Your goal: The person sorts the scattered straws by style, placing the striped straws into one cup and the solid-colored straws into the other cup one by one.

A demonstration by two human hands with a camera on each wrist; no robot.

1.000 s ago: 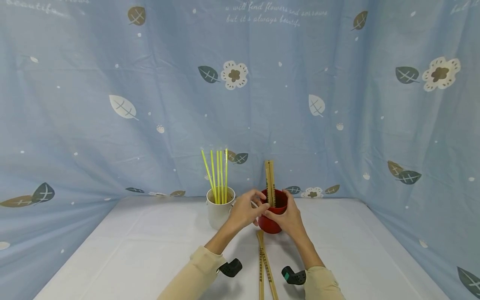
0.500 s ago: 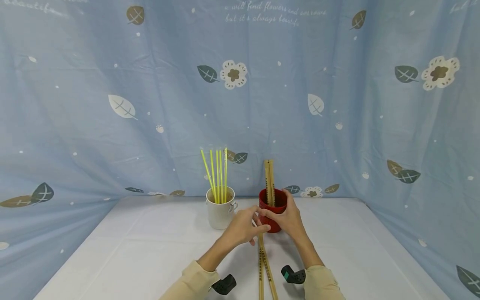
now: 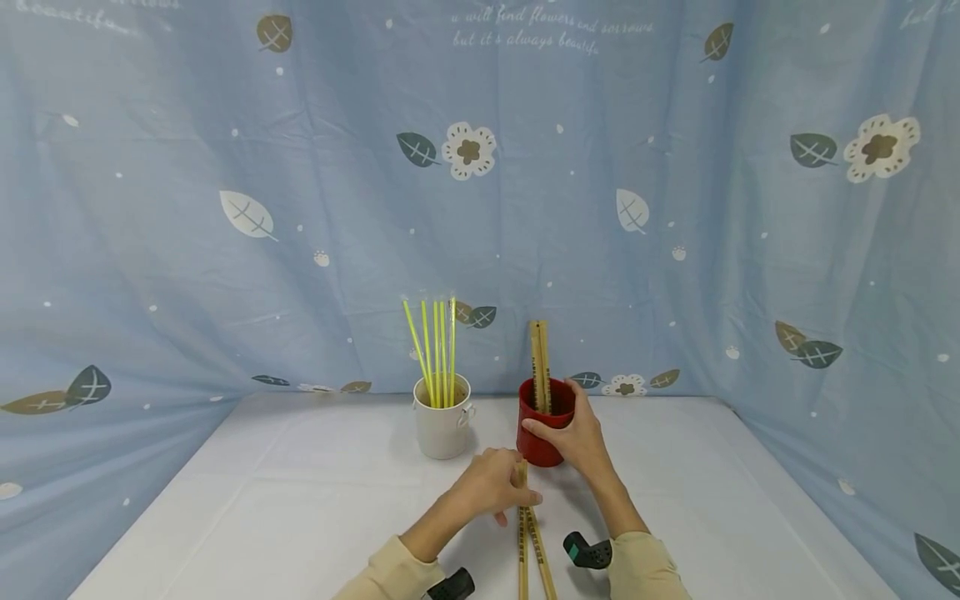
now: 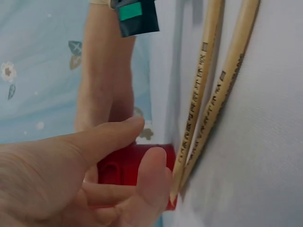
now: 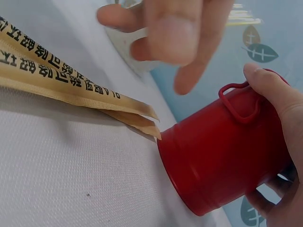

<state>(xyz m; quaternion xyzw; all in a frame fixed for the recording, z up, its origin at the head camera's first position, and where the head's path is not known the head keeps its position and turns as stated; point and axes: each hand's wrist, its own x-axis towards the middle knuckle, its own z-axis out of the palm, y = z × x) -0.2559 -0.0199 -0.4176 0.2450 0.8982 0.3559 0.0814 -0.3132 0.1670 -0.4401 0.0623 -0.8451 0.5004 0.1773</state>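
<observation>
My right hand [image 3: 577, 433] grips the red metal pot [image 3: 532, 437] by its near and right side; thumb and fingers curl round the rim. Two brown paper-wrapped sticks, probably straws [image 3: 543, 367], stand upright in the pot. Two more paper-wrapped straws [image 3: 522, 550] lie on the cloth in front of it, crossing near their far ends and printed with dark characters. My left hand [image 3: 487, 483] hovers over those far ends, thumb and fingers apart. In the left wrist view, nothing lies between the fingers of the left hand [image 4: 109, 175], and the lying straws [image 4: 201, 94] are beside them.
A white metal pot [image 3: 441, 433] with a side handle stands to the left, holding several upright yellow-green straws [image 3: 438, 350]. White cloth [image 3: 300, 500] covers the table. A blue patterned curtain [image 3: 337, 208] hangs behind it.
My left hand has moved from the red pot's rim down toward me, to above the straws on the cloth. The right hand has kept its grip on the pot.
</observation>
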